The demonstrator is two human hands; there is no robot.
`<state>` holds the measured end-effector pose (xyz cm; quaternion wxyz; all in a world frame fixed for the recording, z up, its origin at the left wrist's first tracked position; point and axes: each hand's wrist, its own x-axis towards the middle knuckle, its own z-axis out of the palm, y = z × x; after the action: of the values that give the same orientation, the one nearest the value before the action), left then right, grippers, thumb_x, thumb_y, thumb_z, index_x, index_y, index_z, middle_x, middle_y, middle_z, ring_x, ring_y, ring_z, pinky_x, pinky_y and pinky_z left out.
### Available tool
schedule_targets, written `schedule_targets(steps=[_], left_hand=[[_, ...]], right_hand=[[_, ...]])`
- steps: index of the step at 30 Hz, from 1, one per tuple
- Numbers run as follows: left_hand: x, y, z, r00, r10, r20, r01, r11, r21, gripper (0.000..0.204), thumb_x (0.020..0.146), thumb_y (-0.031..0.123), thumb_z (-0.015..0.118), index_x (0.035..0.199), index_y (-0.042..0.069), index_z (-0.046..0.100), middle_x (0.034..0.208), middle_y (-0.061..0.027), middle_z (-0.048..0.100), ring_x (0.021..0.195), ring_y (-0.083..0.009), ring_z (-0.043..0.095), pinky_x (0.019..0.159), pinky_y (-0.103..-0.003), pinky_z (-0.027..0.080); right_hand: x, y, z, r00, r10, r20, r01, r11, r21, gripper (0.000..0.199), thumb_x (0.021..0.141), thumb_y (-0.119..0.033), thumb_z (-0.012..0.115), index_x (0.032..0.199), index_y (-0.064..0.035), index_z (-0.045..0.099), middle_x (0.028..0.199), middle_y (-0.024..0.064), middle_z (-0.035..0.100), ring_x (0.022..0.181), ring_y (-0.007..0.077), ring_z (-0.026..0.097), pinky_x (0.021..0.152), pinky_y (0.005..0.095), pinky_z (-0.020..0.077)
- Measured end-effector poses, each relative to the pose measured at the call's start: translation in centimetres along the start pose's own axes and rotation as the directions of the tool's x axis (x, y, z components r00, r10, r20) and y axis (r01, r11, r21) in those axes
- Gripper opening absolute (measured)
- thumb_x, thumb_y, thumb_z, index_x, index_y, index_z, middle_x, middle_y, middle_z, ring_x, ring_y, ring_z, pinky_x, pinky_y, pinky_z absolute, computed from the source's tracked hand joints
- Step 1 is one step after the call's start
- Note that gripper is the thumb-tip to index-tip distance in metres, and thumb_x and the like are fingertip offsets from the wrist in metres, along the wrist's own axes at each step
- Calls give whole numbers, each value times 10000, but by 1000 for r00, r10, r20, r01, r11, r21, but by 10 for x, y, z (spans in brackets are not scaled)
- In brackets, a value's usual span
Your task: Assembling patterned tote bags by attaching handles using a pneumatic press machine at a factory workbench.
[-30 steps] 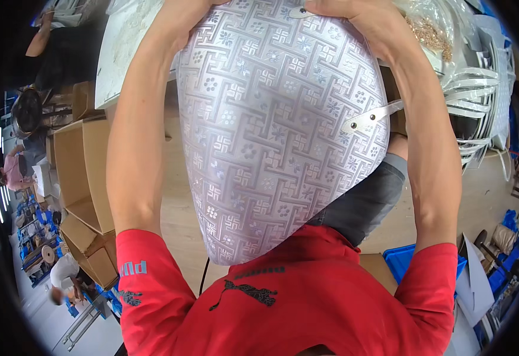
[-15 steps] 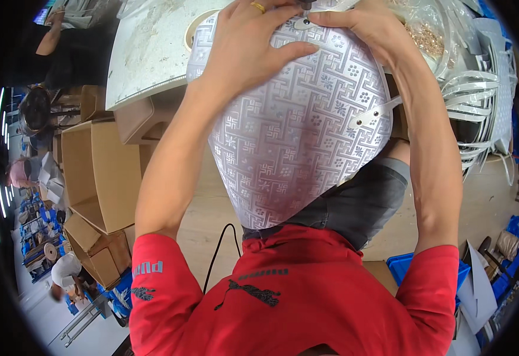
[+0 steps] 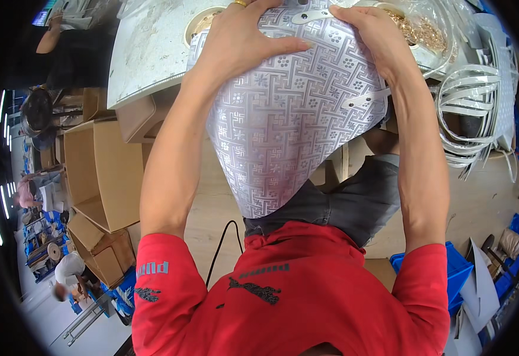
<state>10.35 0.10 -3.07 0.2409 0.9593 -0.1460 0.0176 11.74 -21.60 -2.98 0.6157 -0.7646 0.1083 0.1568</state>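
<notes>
A silvery-white sheet (image 3: 283, 113) with an embossed geometric pattern lies partly on the table and hangs over its front edge toward my lap. My left hand (image 3: 241, 44) rests on its upper left part, thumb spread away from the fingers; some fingertips run out of the picture. At the sheet's upper right, my right hand (image 3: 381, 38) pinches the end of a white strap (image 3: 314, 16) between thumb and fingers. A dark rivet shows on that strap. Lower down, a second white strap (image 3: 363, 99) with two dark rivets reaches the right edge, passing beneath my right wrist.
On the white table (image 3: 147, 59), a round container (image 3: 203, 26) stands left of the sheet. Brass-coloured bits (image 3: 428, 38) lie in clear plastic at right, above coiled white straps (image 3: 470, 98). Cardboard boxes (image 3: 117, 178) stand left, a blue crate (image 3: 460, 274) right. Another person's arm (image 3: 50, 38) shows upper left.
The sheet has shifted slightly up and left, with its lower tip higher. My right thumb has moved right along the upper strap, uncovering more of it. My left hand has moved slightly up.
</notes>
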Motion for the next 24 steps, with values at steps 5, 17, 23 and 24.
schedule_targets(steps=[5,17,23,24], left_hand=[[3,-6,4,1000,-5,17,5,1000,21,870,717,557,849,1346,-3,632,1385,-257,566,1255,-408,585,1065,-459,485],[-3,-26,23,949,212,-232,-181,972,148,674,773,498,847,1179,-21,704,1250,-228,665,1089,-337,682,927,-398,550],[-64,-17,-21,937,295,-189,-262,948,180,1044,675,572,876,1455,-13,504,1479,-295,488,1379,-469,445,1175,-533,313],[-79,-4,-38,941,307,-142,-283,944,167,1036,648,497,894,1466,3,493,1483,-285,483,1420,-455,399,1190,-537,285]], right_hand=[[3,7,3,1000,-17,0,16,994,108,272,959,-217,670,945,49,728,752,84,694,618,153,611,565,299,461],[28,24,-4,986,-127,105,117,989,95,351,928,-290,744,1084,23,715,1016,101,738,829,162,689,743,299,531],[-50,25,25,970,-122,211,73,971,227,230,975,-236,704,844,-56,649,833,-2,629,786,73,541,728,279,452],[-65,36,31,972,-186,146,175,981,82,230,1002,-223,667,861,-41,651,823,-21,601,775,59,510,704,274,432]])
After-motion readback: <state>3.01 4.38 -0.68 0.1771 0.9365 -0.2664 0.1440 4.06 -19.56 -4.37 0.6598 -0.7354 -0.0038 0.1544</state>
